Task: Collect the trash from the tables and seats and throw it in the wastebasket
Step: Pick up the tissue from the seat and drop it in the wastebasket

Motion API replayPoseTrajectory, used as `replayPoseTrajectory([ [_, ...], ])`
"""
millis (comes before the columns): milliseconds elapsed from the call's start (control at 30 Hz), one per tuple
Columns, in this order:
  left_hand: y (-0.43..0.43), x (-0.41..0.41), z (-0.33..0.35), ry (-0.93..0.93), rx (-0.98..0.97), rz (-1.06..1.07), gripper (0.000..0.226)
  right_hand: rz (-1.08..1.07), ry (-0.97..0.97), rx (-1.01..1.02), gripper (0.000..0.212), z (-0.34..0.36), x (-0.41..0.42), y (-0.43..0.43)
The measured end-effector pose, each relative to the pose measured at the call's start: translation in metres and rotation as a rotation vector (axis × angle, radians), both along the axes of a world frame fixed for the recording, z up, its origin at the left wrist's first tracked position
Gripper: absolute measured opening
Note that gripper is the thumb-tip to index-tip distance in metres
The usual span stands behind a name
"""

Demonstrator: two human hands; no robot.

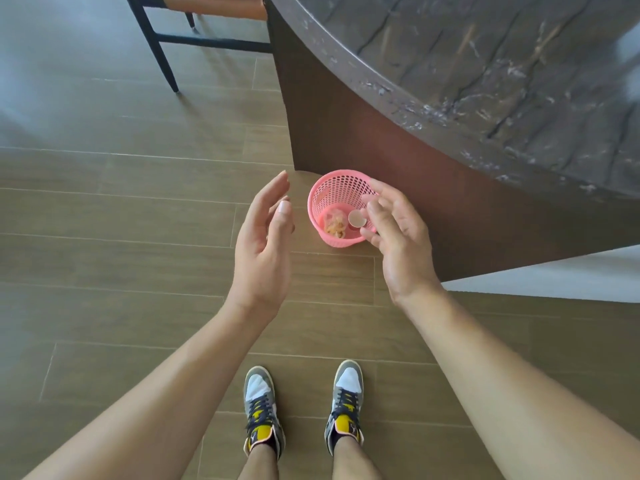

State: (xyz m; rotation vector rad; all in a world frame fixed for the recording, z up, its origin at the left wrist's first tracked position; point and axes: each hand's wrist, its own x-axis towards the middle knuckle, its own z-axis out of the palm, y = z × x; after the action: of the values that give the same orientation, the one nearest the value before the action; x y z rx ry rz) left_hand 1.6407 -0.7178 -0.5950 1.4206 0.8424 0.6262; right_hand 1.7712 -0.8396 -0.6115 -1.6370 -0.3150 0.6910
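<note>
The left hand [265, 237] is spread, fingers straight, palm facing inward, holding nothing. The right hand [398, 237] hangs over the pink mesh wastebasket [339, 192], fingers loosely spread. The wastebasket stands on the wood-plank floor [138, 202], against the base of the dark marble-topped bench [485, 64]. It contains a crumpled wrapper [334, 226] and a small round cup [356, 219]. The cup appears just beside the right fingertips; contact cannot be determined.

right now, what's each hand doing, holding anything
Left hand: open, empty.
Right hand: open, fingers loose above the pink basket, gripping nothing.
</note>
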Motion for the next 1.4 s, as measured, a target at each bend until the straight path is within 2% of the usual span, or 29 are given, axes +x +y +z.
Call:
replayPoseTrajectory([
  [233, -0.019, -0.063, 0.064, -0.026, 0.037, 0.108, 0.056, 0.106, 0.009, 0.094, 0.041, 0.076, -0.048, 0.002],
  [433, -0.029, -0.115, 0.133, -0.084, 0.083, 0.279, 0.045, 0.273, -0.049, 0.18, 0.041, 0.142, -0.088, 0.009],
  [733, -0.036, -0.204, 0.231, -0.128, 0.198, 0.526, 0.044, 0.503, -0.081, 0.261, 0.038, 0.235, -0.147, 0.035],
  [1100, -0.057, -0.336, 0.281, -0.079, 0.316, 0.835, 0.045, 0.799, -0.051, 0.335, 0.039, 0.295, -0.261, 0.075],
  [1400, -0.058, -0.479, 0.315, -0.145, 0.408, 1.034, 0.04, 0.941, -0.029, 0.424, 0.046, 0.34, -0.4, 0.115],
])
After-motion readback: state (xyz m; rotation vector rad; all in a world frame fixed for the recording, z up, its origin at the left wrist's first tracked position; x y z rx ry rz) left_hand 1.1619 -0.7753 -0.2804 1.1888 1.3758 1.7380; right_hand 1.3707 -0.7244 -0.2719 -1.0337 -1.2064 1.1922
